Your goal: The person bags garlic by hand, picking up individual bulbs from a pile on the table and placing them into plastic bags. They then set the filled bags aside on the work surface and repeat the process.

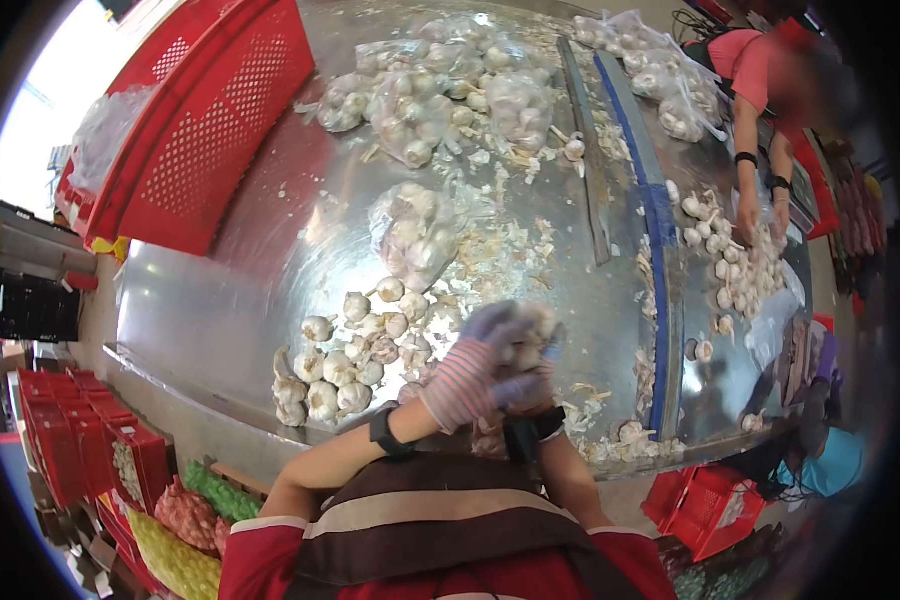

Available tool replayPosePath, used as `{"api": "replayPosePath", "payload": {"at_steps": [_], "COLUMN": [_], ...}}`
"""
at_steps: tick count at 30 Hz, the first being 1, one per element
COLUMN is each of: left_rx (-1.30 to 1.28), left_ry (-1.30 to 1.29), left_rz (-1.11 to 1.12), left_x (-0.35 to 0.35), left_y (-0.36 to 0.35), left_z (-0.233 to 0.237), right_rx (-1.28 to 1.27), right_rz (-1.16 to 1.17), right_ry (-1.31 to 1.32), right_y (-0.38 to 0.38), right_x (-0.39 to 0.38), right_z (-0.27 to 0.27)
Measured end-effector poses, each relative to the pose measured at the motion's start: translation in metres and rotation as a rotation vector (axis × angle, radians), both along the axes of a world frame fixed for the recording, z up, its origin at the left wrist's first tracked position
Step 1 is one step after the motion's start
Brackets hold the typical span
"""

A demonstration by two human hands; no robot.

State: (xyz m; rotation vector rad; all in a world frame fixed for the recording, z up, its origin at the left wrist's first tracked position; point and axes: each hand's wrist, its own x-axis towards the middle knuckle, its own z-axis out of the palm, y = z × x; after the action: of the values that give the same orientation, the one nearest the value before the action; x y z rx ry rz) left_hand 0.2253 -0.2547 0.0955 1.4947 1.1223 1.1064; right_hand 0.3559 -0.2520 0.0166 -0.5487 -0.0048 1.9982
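Observation:
My left hand [472,370] wears a striped knit glove with purple fingers and curls around some garlic bulbs [528,338], slightly blurred, just above the metal table. On the other side of the same garlic is my gloved right hand [542,378], partly hidden by the left hand and the bulbs. Beside my left forearm lies a group of loose garlic bulbs [338,368] on the table [185,310]. A clear plastic bag filled with garlic [413,235] sits beyond my hands, with dry skins [510,250] scattered to its right.
More bagged garlic [450,85] is piled at the back. A red perforated crate [215,130] stands at the far left. A blue-edged divider [660,230] crosses the table; behind it a co-worker's hands [760,220] reach into a heap of garlic [735,270].

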Motion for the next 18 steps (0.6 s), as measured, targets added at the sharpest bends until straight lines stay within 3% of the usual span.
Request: {"api": "replayPosePath", "payload": {"at_steps": [1,2,5,6,7,8,9,12,14,17,18], "left_rx": [0.25,0.248,0.274,0.052,-0.173,-0.171,-0.073,-0.123,0.016,-0.091,-0.132], "left_ry": [0.294,0.299,0.283,0.406,0.525,0.663,0.933,1.064,1.169,1.246,1.284], "left_rz": [-0.096,-0.085,-0.227,-0.211,-0.191,-0.144,-0.076,-0.083,-0.16,-0.235,-0.293], "left_x": [0.0,-0.002,-0.013,-0.026,-0.04,-0.053,-0.072,-0.11,-0.115,-0.106,-0.106], "left_y": [0.0,-0.001,0.001,0.004,0.007,0.015,0.014,0.014,0.013,0.023,0.027], "left_z": [0.003,0.003,-0.004,-0.007,-0.009,0.003,-0.023,-0.064,-0.07,-0.072,-0.073], "right_rx": [-0.018,0.059,0.106,0.128,0.297,0.446,0.405,0.309,0.032,0.094,0.193], "right_rz": [0.03,-0.044,-0.237,-0.282,-0.312,-0.359,-0.506,-0.872,-1.062,-0.66,-0.545], "right_ry": [0.126,-0.195,0.441,0.676,0.494,0.307,0.262,0.036,0.302,0.005,-0.281], "right_y": [0.002,0.007,0.039,0.053,0.067,0.081,0.095,0.129,0.132,0.14,0.135], "right_x": [0.012,0.023,0.068,0.088,0.111,0.135,0.176,0.241,0.219,0.202,0.171], "right_z": [-0.015,-0.033,-0.019,-0.007,0.003,0.012,-0.004,-0.012,0.022,-0.037,-0.04]}}
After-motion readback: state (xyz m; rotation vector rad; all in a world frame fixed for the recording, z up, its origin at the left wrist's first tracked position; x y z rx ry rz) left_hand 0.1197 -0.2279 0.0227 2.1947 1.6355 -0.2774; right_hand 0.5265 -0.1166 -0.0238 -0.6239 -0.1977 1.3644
